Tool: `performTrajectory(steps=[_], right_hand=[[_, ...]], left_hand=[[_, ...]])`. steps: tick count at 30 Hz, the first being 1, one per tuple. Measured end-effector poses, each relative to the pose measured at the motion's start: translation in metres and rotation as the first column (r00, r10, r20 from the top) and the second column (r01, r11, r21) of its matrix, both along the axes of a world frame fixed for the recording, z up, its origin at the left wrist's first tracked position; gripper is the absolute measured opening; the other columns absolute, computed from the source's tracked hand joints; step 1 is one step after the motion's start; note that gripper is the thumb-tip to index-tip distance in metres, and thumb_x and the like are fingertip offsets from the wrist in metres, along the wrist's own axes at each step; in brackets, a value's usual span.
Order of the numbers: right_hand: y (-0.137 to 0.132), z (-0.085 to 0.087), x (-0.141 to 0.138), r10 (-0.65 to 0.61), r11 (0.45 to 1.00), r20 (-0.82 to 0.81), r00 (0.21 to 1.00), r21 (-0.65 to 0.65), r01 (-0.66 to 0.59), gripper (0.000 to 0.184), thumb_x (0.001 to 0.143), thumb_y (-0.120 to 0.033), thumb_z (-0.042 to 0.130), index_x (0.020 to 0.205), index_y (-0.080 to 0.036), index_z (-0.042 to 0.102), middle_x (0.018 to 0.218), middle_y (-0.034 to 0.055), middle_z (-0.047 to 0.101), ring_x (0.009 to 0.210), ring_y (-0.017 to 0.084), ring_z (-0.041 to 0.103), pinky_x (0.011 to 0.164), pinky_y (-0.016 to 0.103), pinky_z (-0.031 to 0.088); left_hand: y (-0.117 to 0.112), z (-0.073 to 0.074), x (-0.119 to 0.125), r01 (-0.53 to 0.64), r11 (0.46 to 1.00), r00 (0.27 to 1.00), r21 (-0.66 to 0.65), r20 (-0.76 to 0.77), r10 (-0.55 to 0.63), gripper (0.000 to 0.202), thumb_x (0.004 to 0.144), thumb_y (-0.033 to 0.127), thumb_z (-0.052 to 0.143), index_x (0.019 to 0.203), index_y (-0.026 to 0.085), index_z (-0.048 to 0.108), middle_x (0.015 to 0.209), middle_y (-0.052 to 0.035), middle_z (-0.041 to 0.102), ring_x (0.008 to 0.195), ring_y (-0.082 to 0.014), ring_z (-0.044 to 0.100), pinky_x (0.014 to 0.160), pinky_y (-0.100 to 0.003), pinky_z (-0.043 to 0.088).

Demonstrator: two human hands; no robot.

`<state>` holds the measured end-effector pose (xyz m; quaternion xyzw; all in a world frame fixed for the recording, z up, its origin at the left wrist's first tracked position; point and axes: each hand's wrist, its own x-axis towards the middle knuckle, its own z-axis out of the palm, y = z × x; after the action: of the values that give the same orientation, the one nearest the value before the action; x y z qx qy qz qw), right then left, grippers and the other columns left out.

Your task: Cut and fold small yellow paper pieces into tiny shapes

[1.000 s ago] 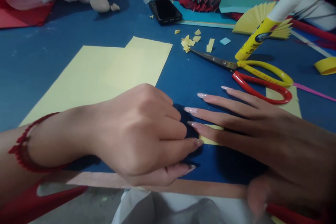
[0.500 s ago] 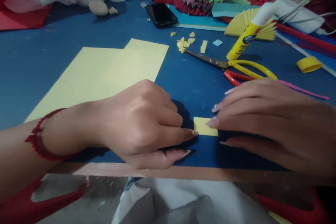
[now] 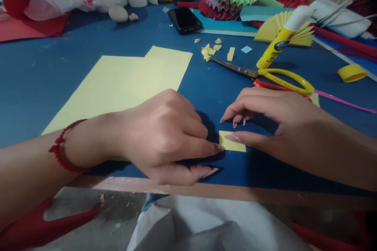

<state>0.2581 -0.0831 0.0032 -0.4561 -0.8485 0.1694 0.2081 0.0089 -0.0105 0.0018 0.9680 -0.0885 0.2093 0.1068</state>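
left fingers [image 3: 203, 147] curled, right fingers [image 3: 253, 104] parted, touch yellow paper [image 3: 237, 146] on a blue tabletop [image 3: 203, 90] above grey floor [image 3: 116, 213].

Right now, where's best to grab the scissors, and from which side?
I'd take the scissors by the yellow loop, coming from the right: they lie flat with the blades pointing left toward the yellow scraps. The right hand hides part of the red loop, so yellow looks clearer.
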Motion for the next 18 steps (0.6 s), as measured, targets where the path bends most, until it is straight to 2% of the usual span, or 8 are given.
performTrajectory(steps=[4, 6, 8, 11, 14, 16, 18], right_hand=[[0.006, 0.005, -0.001, -0.087, 0.959, -0.014, 0.996, -0.272, 0.080, 0.012, 0.093, -0.040, 0.076, 0.092, -0.028, 0.074, 0.095, -0.0012, 0.073, 0.087, 0.020, 0.065, 0.073, 0.034, 0.048], [0.008, 0.009, 0.000, -0.100, 0.937, -0.016, 0.995, -0.338, 0.089, 0.014, 0.093, -0.044, 0.075, 0.091, -0.029, 0.074, 0.095, -0.0020, 0.073, 0.084, 0.019, 0.065, 0.071, 0.034, 0.048], [0.008, 0.012, 0.001, -0.104, 0.936, -0.017, 0.994, -0.340, 0.092, 0.013, 0.093, -0.043, 0.074, 0.089, -0.030, 0.074, 0.094, -0.0032, 0.073, 0.082, 0.018, 0.066, 0.069, 0.033, 0.048], [0.006, 0.012, 0.002, -0.070, 0.961, -0.020, 0.997, -0.270, 0.062, 0.007, 0.094, -0.034, 0.071, 0.088, -0.031, 0.072, 0.091, -0.0046, 0.074, 0.079, 0.018, 0.067, 0.065, 0.033, 0.047], [0.003, 0.008, 0.002, 0.026, 0.998, -0.030, 0.999, -0.063, -0.028, 0.012, 0.098, -0.026, 0.066, 0.086, -0.028, 0.069, 0.088, -0.0035, 0.074, 0.078, 0.018, 0.067, 0.064, 0.033, 0.047], [0.001, 0.007, 0.002, 0.080, 0.995, 0.000, 0.997, 0.060, -0.080, 0.018, 0.100, -0.022, 0.064, 0.083, -0.027, 0.067, 0.086, -0.0021, 0.075, 0.077, 0.019, 0.067, 0.067, 0.034, 0.048], [-0.001, 0.007, 0.002, 0.096, 0.989, 0.044, 0.994, 0.112, -0.100, 0.017, 0.101, -0.021, 0.063, 0.086, -0.027, 0.068, 0.086, -0.0022, 0.075, 0.077, 0.019, 0.067, 0.069, 0.035, 0.048]], left_hand=[[0.000, -0.001, 0.000, 0.000, 1.000, 1.000, -0.004, -0.010, 0.000, 0.026, 0.098, 0.027, 0.072, 0.110, 0.007, 0.084, 0.069, -0.0032, 0.075, 0.054, -0.0150, 0.066, 0.048, -0.032, 0.039], [0.000, -0.001, 0.000, 0.000, 1.000, 1.000, -0.024, -0.002, 0.000, 0.026, 0.097, 0.026, 0.073, 0.110, 0.006, 0.084, 0.069, -0.0034, 0.075, 0.054, -0.0150, 0.066, 0.049, -0.033, 0.039], [-0.001, -0.002, 0.000, 0.001, 0.999, 1.000, -0.033, 0.005, -0.001, 0.027, 0.098, 0.027, 0.073, 0.110, 0.006, 0.083, 0.069, -0.0032, 0.075, 0.054, -0.0148, 0.066, 0.049, -0.032, 0.039], [0.000, -0.001, -0.001, -0.009, 1.000, 1.000, -0.027, -0.021, 0.008, 0.024, 0.098, 0.027, 0.072, 0.110, 0.010, 0.084, 0.070, -0.0038, 0.076, 0.055, -0.0164, 0.067, 0.049, -0.034, 0.041], [-0.001, 0.001, 0.000, -0.029, 0.999, 0.998, -0.021, -0.050, 0.028, 0.018, 0.096, 0.027, 0.073, 0.107, 0.018, 0.084, 0.071, -0.0045, 0.077, 0.058, -0.0195, 0.070, 0.051, -0.036, 0.046], [-0.001, 0.002, 0.000, -0.030, 0.999, 0.998, -0.020, -0.054, 0.028, 0.018, 0.096, 0.027, 0.074, 0.107, 0.017, 0.083, 0.070, -0.0052, 0.077, 0.060, -0.0210, 0.072, 0.052, -0.037, 0.048], [-0.002, 0.002, 0.000, -0.033, 0.999, 0.998, -0.020, -0.058, 0.032, 0.019, 0.096, 0.028, 0.074, 0.108, 0.016, 0.083, 0.069, -0.0052, 0.076, 0.061, -0.0217, 0.073, 0.052, -0.036, 0.050]])
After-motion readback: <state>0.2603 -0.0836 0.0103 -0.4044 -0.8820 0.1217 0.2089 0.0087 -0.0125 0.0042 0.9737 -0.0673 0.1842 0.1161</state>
